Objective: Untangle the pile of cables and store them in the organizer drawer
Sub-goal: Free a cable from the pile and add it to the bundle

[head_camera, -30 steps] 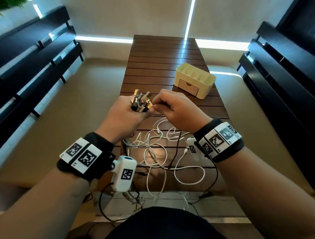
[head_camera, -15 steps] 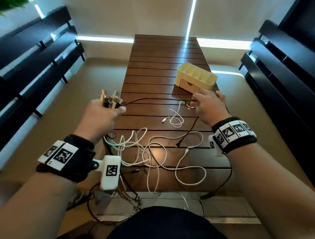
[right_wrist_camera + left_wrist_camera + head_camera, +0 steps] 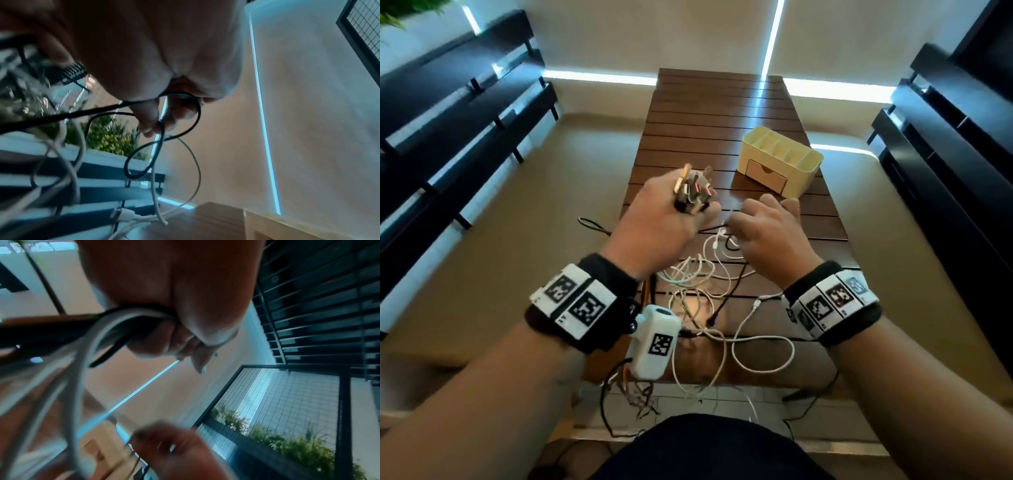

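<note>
My left hand (image 3: pixel 664 219) is raised above the wooden table (image 3: pixel 722 113) and grips a bundle of cable plugs (image 3: pixel 693 193) that stick up from the fist. Their cords, white and black (image 3: pixel 115 324), trail down from it. Close beside it, my right hand (image 3: pixel 763 229) holds a black cable (image 3: pixel 164 123) looped round its fingers. Under both hands lies a tangle of white and black cables (image 3: pixel 709 284). The cream organizer (image 3: pixel 779 161) stands at the right of the table, its small front drawer (image 3: pixel 765 173) closed.
Cable ends hang over the table's near edge toward the floor (image 3: pixel 688 387). Dark slatted benches run along the left (image 3: pixel 448 113) and right (image 3: pixel 945 137) sides. The far half of the table is bare wood.
My hands, apart half a second ago with a black cable stretched between them, have come back together over the table. The left hand moved right with the plugs; the right moved left.
</note>
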The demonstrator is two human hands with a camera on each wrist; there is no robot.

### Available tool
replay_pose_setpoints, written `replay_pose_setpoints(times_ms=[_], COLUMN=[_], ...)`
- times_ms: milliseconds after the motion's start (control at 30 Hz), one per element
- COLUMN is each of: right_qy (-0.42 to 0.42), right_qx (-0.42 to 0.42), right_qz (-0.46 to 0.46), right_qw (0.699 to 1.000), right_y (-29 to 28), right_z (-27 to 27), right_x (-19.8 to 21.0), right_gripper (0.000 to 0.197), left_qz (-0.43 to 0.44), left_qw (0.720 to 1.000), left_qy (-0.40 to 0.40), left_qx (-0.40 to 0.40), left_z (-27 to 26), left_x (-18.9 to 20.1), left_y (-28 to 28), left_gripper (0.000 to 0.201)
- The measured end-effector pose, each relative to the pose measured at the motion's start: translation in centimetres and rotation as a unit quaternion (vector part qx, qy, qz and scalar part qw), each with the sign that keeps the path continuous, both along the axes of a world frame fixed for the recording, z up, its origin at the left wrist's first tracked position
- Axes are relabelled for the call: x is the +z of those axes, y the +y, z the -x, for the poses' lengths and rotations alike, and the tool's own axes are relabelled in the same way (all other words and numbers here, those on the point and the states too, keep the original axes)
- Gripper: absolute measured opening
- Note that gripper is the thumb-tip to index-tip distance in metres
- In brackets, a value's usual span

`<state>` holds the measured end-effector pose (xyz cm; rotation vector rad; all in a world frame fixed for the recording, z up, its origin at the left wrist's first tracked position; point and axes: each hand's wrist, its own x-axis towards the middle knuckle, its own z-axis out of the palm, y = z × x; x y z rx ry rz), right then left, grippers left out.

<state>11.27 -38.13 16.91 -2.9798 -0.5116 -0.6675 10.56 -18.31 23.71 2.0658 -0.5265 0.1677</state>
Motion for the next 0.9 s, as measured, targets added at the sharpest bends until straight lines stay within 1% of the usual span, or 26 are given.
replay_pose_setpoints(times_ms=[33,133,233,333,367,433,500,533,600,633,667,700,733,800,867,900], right_qy=[-0.032,-0.088,-0.101,-0.088,-0.071,-0.025,0.065,0.127,0.244,0.282,0.299,0.304,0.296,0.247,0.179,0.151], right_qx=[0.022,0.048,0.053,0.066,0.064,0.037,-0.025,-0.061,-0.128,-0.156,-0.179,-0.198,-0.211,-0.214,-0.170,-0.127], right_qz=[-0.017,-0.037,-0.056,-0.082,-0.098,-0.118,-0.107,-0.102,-0.096,-0.114,-0.140,-0.158,-0.163,-0.177,-0.237,-0.284], right_qw=[0.999,0.994,0.992,0.991,0.991,0.992,0.992,0.985,0.957,0.940,0.927,0.918,0.917,0.928,0.940,0.938], right_y=[0.6,1.1,0.7,0.5,0.3,-1.0,-3.2,-4.2,-5.9,-6.8,-7.5,-8.0,-8.4,-8.5,-7.5,-6.6], right_z=[0.2,0.5,0.8,0.9,0.8,0.2,-0.4,-0.6,-0.6,-0.4,-0.2,0.0,0.1,0.0,0.0,0.2], right_x=[0.5,1.8,1.9,1.5,1.1,-0.6,-3.3,-4.7,-6.6,-7.0,-7.0,-6.7,-6.2,-4.5,-2.2,-0.8], right_gripper=[0.007,0.008,0.011,0.018,0.017,0.013,0.012,0.011,0.012,0.014,0.017,0.022,0.025,0.027,0.022,0.017], left_qz=[-0.026,-0.059,-0.098,-0.115,-0.105,-0.051,0.006,0.024,0.036,0.035,0.031,0.025,0.018,-0.001,-0.021,-0.030], left_qw=[0.999,0.994,0.991,0.991,0.992,0.995,0.991,0.989,0.988,0.988,0.988,0.988,0.989,0.989,0.989,0.989], left_qy=[0.019,0.066,0.077,0.071,0.067,0.073,0.106,0.120,0.116,0.107,0.101,0.097,0.097,0.108,0.114,0.115], left_qx=[-0.019,-0.062,-0.047,-0.014,0.001,0.040,0.078,0.089,0.098,0.105,0.112,0.116,0.114,0.101,0.091,0.086], left_z=[-0.3,-0.7,-0.7,-0.7,-0.7,-0.9,-1.3,-1.4,-1.4,-1.4,-1.3,-1.3,-1.4,-1.4,-1.2,-1.1], left_x=[-0.6,-1.6,-1.4,-1.2,-1.1,-0.9,-0.5,-0.2,0.0,0.0,0.0,0.0,0.0,-0.2,-0.3,-0.3], left_y=[-0.4,-0.4,0.0,0.1,0.3,1.0,2.2,2.8,3.8,4.2,4.5,4.7,4.9,4.8,4.3,3.9], left_gripper=[0.010,0.026,0.040,0.043,0.043,0.042,0.038,0.036,0.035,0.034,0.032,0.031,0.031,0.033,0.037,0.038])
